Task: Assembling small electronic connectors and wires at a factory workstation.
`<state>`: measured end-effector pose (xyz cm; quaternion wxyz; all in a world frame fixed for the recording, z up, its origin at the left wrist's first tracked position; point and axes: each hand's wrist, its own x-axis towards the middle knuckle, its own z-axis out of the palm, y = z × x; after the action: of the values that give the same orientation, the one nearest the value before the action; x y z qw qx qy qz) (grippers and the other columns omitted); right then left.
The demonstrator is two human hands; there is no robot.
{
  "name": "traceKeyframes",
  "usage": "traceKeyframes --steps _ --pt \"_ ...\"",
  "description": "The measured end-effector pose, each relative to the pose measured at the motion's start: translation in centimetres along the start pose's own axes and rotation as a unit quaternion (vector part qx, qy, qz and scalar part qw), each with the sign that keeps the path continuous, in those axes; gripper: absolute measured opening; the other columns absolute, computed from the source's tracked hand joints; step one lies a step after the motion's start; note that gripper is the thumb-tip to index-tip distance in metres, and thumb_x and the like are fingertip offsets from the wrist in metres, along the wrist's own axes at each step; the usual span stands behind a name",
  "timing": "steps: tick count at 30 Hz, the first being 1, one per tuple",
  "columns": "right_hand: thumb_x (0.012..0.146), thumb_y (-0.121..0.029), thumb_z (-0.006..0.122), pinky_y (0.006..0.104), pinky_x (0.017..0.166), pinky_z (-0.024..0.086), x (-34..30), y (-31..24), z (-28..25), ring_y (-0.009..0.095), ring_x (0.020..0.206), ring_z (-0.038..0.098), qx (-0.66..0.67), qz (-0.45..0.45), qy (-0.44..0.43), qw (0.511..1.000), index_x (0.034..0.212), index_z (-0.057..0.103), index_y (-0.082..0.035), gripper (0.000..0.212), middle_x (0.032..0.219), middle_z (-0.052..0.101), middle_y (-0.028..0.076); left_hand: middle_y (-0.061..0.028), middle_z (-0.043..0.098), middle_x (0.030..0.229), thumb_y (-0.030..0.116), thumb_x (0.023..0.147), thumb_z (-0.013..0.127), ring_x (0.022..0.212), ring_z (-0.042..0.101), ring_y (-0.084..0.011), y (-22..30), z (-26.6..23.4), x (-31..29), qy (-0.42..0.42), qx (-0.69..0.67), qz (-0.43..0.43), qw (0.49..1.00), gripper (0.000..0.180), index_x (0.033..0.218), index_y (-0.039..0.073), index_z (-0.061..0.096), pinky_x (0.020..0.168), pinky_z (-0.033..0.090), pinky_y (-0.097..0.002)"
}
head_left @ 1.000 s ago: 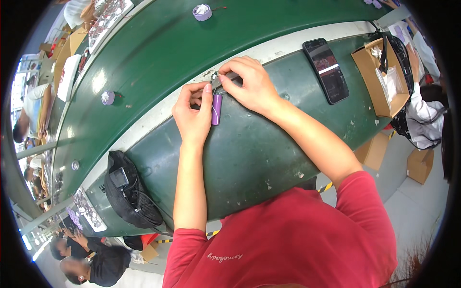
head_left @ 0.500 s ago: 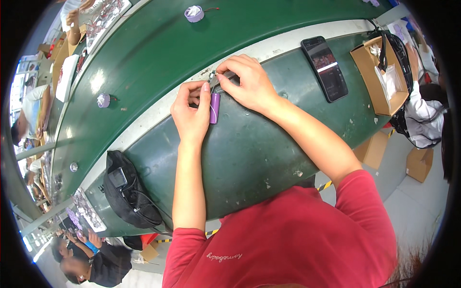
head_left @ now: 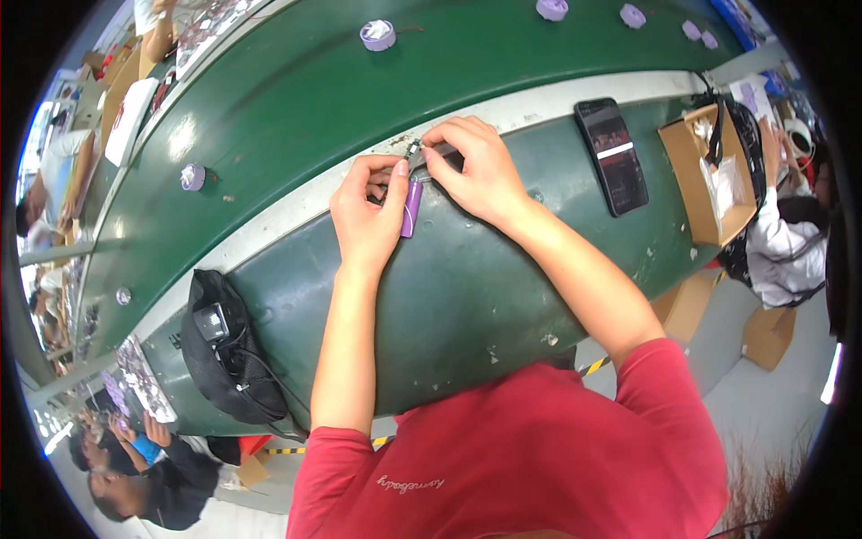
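My left hand (head_left: 370, 208) is closed in a pinch near the bench's far edge, thumb and fingers together. A purple cylinder like a battery cell (head_left: 411, 212), with a thin pale wire along its side, sits against my left thumb; whether it is gripped or rests on the bench I cannot tell. Just above the left fingertips, a small dark and silver piece (head_left: 413, 149) sticks up between the two hands. My right hand (head_left: 478, 169) is closed too, thumb and forefinger meeting beside that piece. What those fingertips hold is too small to make out.
A black phone (head_left: 612, 157) lies on the green bench right of my hands, then an open cardboard box (head_left: 687, 175). At left lies a black mesh bag (head_left: 224, 350). Purple round parts (head_left: 377, 36) sit on the green belt (head_left: 287, 99) beyond. Other people work at both sides.
The whole view has shifted, bringing more purple round parts into sight at the far right. Both hands keep nearly the same pinch around the small piece and the purple cylinder.
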<state>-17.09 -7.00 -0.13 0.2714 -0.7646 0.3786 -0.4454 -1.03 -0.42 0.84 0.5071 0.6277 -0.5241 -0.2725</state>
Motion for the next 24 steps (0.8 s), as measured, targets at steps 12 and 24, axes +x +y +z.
traceKeyframes --steps 12,24 --pt "0.086 -0.007 0.071 0.0384 0.081 0.051 -0.7 -0.9 0.9 0.03 0.087 0.065 -0.009 0.061 -0.026 0.998 0.091 0.066 -0.002 0.009 0.091 0.069 0.011 -0.0075 0.07 0.106 0.009 0.088 0.072 0.1 0.064 -0.0251 -0.4 -1.7 0.0 0.129 -0.014 0.096 0.987 0.009 0.094 0.005 0.067 0.08 0.052 -0.0351" --pt "0.089 -0.007 0.071 0.0315 0.078 0.053 -0.2 1.1 -0.9 0.022 0.084 0.067 -0.022 0.036 -0.036 0.998 0.097 0.068 0.001 0.011 0.093 0.068 0.011 -0.0014 0.057 0.081 0.022 0.098 0.065 0.087 0.053 -0.0123 10.9 -14.3 0.3 -0.152 -0.325 0.373 0.855 0.015 0.087 0.012 0.061 0.074 0.045 -0.0286"
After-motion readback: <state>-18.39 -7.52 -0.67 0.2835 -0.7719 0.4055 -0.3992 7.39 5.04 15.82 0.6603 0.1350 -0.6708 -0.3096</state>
